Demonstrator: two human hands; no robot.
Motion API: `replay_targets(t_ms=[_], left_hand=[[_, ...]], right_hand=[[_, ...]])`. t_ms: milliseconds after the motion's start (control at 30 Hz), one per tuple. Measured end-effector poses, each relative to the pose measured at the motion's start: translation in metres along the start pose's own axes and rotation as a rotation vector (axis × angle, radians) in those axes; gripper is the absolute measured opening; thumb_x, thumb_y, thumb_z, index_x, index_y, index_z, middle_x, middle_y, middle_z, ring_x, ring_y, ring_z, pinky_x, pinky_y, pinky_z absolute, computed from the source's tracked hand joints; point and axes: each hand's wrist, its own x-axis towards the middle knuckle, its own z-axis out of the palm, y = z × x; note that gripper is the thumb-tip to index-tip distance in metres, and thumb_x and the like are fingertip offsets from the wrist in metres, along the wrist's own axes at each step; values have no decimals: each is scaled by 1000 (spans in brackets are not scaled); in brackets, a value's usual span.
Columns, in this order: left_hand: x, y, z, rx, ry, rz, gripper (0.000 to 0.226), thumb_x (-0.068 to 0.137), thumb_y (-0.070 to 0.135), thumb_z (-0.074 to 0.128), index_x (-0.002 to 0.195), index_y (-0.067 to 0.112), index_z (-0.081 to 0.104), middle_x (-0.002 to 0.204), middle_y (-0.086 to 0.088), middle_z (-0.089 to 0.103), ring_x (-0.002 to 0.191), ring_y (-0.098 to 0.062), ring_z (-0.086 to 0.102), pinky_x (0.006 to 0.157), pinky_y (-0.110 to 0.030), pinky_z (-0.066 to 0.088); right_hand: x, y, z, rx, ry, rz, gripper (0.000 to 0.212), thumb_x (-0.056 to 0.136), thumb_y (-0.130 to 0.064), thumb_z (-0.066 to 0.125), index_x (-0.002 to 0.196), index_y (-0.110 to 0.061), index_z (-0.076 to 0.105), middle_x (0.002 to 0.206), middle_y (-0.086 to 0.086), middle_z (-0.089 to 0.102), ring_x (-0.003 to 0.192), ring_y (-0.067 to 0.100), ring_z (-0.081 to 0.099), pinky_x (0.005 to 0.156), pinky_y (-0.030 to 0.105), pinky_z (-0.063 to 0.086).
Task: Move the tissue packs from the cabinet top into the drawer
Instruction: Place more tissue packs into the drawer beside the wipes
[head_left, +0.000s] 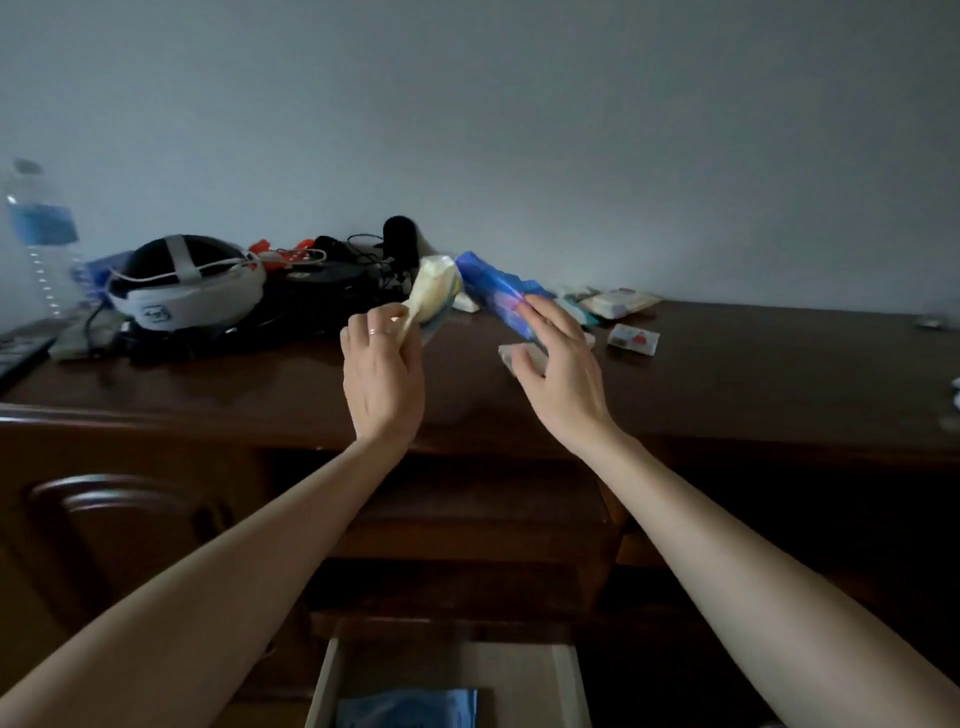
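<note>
- The left hand (383, 371) had its grip closed on a pale yellow plastic tissue pack (430, 293).
- The right hand (558, 364) held a blue plastic tissue pack (497, 288), both above the dark wooden surface (260, 395).
- Best carried together to the open pale drawer (563, 675) near the person (one blue pack (408, 707) lay inside).

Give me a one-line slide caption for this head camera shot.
Left hand lifts a cream pack, right hand a blue pack, above the cabinet top; drawer open below.
</note>
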Motion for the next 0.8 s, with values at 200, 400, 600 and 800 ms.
replay_targets(t_ms=[200, 400, 600, 800], left_hand=[[-82, -5, -97, -223, 180, -196, 37, 103, 52, 39, 125, 24, 51, 119, 7, 52, 103, -5, 53, 74, -20, 40], [-225, -61, -141, 17, -370, 99, 35, 106, 49, 39, 131, 32, 56, 113, 17, 51, 98, -6, 59, 72, -26, 47], [-323, -90, -115, -288, -976, -490, 43, 92, 53, 58, 127, 28, 59, 125, 12, 57, 122, -12, 54, 84, -6, 44], [-366, -114, -75, 121, -1235, -348, 112, 72, 70, 72, 157, 15, 25, 143, 2, 52, 121, -17, 59, 89, -29, 54]], right_hand=[[-106, -61, -8, 74, 196, -139, 19, 89, -2, 74, 105, -10, 80, 113, -1, 74, 108, 15, 68, 97, 28, 52], [-231, -64, -17, 153, -268, -204, 14, 85, 1, 74, 86, -12, 75, 99, -5, 72, 99, 16, 67, 82, 37, 56], [-311, -33, 3, 328, -554, 237, 22, 82, 5, 71, 78, -16, 74, 92, -11, 72, 94, 10, 67, 84, 39, 55], [-339, -5, 32, 413, -595, 631, 25, 84, 3, 70, 79, -21, 76, 87, -15, 74, 90, 2, 69, 79, 16, 51]])
